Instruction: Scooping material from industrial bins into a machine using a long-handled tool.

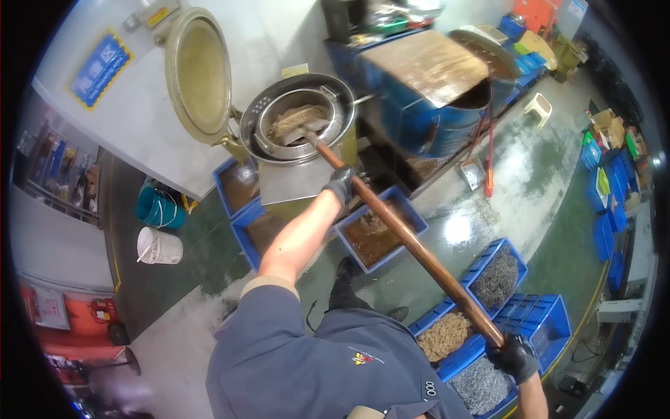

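Observation:
Both my hands wear dark gloves and are closed round the wooden handle of a long shovel (419, 248). My left hand (342, 184) grips it partway along, near the machine. At the lower right, my right hand (515, 356) holds the handle's near end. The shovel slants up to the left, its metal end inside a round steel basket (329, 119). Brown, clumped material (296, 120) lies in the basket and partly hides the shovel's head. Around the basket is the wider metal bowl of a machine (248, 133), whose round lid (200, 77) stands raised at left.
Blue bins sit below the machine, one with brown contents (366, 244). Near my right hand are bins of grey metal shavings (495, 279) and tan material (447, 334). A blue drum (419, 122) stands right of the machine. Teal (159, 206) and white (164, 248) buckets stand left.

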A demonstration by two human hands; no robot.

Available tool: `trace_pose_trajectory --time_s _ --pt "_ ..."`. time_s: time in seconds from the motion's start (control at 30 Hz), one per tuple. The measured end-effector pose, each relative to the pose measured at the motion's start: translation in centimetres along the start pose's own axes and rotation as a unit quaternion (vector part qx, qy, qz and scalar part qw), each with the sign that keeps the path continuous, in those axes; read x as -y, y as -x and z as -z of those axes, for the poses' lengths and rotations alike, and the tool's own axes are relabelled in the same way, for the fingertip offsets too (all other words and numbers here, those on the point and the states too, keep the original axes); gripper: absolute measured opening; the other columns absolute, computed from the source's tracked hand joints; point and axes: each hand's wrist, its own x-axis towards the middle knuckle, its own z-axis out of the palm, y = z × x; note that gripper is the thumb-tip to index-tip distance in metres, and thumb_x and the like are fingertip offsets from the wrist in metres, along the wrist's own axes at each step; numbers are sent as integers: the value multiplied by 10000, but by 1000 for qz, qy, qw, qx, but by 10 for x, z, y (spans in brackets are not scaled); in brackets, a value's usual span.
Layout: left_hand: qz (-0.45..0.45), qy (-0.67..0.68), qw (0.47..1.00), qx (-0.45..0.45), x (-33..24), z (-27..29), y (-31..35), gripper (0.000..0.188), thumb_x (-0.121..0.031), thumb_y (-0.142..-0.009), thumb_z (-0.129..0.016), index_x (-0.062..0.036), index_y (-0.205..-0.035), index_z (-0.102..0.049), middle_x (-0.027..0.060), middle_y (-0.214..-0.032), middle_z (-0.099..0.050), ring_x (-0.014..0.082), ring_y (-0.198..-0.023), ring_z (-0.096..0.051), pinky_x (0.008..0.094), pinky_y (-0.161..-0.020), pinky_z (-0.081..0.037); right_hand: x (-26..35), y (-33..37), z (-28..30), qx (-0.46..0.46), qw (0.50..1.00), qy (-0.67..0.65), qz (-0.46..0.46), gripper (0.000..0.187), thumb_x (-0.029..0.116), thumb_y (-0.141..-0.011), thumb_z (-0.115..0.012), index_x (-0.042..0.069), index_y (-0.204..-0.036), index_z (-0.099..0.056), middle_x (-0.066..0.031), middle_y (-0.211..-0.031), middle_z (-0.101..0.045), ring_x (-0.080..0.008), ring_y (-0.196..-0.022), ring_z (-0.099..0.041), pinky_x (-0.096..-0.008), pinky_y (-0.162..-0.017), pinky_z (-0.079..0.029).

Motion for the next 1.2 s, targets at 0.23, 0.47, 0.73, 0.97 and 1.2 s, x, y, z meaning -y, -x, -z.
trace_pose_trajectory --time_s 0.23,0.47,0.73,0.97,1.2 --pt "103 32 994 -5 -53 -26 34 168 -234 -933 -511 -72 -956 -547 106 -699 -601 297 -621 -604 433 -603 -530 6 -1 -45 -62 729 654 191 213 237 -793 -692 58 -908 -699 -128 -638 -650 -244 -581 -667 -387 -560 -522" --pt "72 90 992 47 -37 -66 128 198 -238 -944 -509 -65 -1027 -559 124 -825 -659 289 -755 -655 455 -694 -572 46 50 -14 -137 823 544 88 200 191 -710 -765 67 -849 -691 -77 -639 -640 -162 -552 -610 -324 -550 -503" --pt "53 158 972 164 -14 -75 139 170 -245 -929 -533 -100 -998 -588 75 -884 -618 256 -810 -616 424 -777 -554 -17 20 50 -134 908 384 96 175 157 -891 -582 31 -995 -645 -109 -824 -669 -216 -678 -649 -329 -566 -507" --pt "71 150 946 277 71 -166 253 252 -224 -894 -645 -60 -1072 -575 67 -840 -606 208 -798 -612 361 -777 -537 -115 41 113 -277 736 605 121 323 306 -750 -714 50 -937 -656 -221 -860 -659 -419 -814 -632 -471 -709 -509" --pt "260 217 906 252 202 -183 300 186 -157 -884 -638 -41 -1019 -585 71 -847 -593 221 -805 -611 389 -814 -542 -162 125 149 -417 635 645 84 165 206 -764 -650 51 -820 -661 -212 -731 -643 -405 -688 -638 -456 -609 -506"
